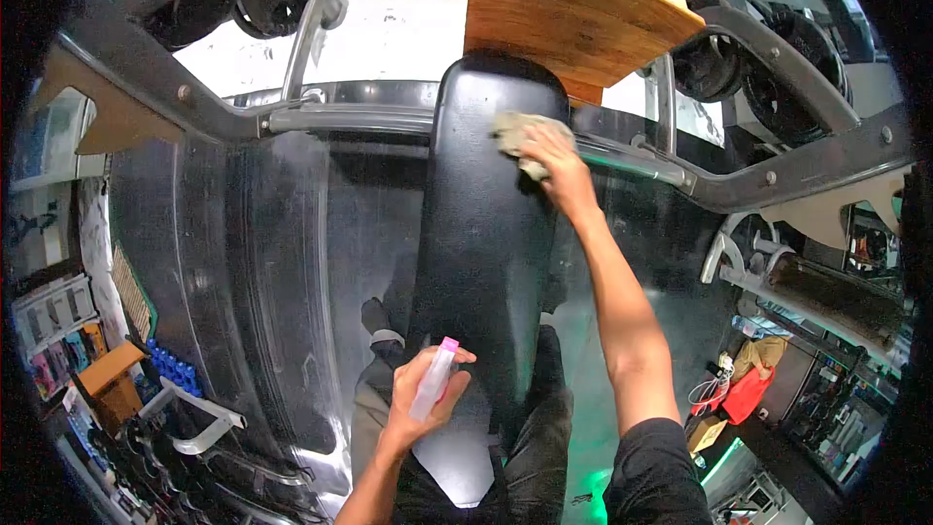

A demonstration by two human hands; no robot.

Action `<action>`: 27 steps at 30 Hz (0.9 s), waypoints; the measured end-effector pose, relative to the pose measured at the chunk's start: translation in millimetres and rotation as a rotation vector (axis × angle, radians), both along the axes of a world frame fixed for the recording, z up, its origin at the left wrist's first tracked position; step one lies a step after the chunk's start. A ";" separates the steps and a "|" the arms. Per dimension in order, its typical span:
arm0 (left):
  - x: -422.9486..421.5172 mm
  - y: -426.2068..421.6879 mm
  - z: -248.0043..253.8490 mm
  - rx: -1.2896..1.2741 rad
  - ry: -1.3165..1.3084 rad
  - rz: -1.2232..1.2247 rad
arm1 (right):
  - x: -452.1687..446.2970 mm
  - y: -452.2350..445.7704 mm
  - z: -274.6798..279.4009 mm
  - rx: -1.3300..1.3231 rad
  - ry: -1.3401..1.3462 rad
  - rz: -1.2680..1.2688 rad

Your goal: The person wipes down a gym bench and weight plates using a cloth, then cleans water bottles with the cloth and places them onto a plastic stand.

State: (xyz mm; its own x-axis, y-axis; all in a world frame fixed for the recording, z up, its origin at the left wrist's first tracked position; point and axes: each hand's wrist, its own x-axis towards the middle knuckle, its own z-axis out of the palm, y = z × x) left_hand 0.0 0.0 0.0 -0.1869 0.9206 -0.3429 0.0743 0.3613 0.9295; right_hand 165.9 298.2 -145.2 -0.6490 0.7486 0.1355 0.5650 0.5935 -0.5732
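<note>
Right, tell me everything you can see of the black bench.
The black bench is long and padded, with a rounded far end and a smooth cover that looks like leather or vinyl, shining where light catches it. Its near end lies between the person's legs. Near the far end, the right hand holds a pale cloth against its right edge. Its supports are hidden.

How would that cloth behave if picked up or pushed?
The cloth would probably droop, since it bunches unevenly under the right fingers. It may slide easily across the bench, whose surface looks smooth and shiny.
</note>
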 end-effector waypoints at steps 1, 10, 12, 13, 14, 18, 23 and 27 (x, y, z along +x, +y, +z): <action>-0.4 -0.5 -1.8 0.010 -0.009 0.007 | 12.2 -4.7 -6.4 -0.041 0.023 -0.148; 3.4 -10.0 12.3 -0.026 0.008 -0.001 | -95.5 -1.6 -16.4 0.140 0.243 -0.163; 4.2 -11.0 13.0 -0.008 0.026 0.001 | -138.9 -3.0 -17.3 0.176 0.264 -0.041; 3.8 -11.7 12.7 -0.018 0.017 0.025 | -152.7 -3.6 -24.0 0.162 0.289 0.022; 3.1 -12.7 12.9 -0.029 0.006 0.045 | -158.7 -7.4 -30.2 0.061 0.225 0.097; 0.0 -10.9 12.7 -0.012 0.116 -0.013 | -118.1 -15.0 -10.5 0.122 0.171 0.312; 0.7 -20.6 6.8 -0.079 0.041 0.001 | 14.3 -35.1 -1.3 -0.050 0.038 0.000; 1.9 -25.5 4.6 -0.111 0.055 -0.070 | 22.4 -42.8 -11.9 -0.054 0.180 -0.293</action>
State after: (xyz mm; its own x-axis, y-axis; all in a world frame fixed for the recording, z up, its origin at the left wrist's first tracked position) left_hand 1.9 -25.5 4.6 -0.1445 0.8890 -0.4346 0.1523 0.4540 0.8779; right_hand 188.2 255.4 -157.1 -0.3747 0.9088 0.1836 0.5939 0.3873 -0.7052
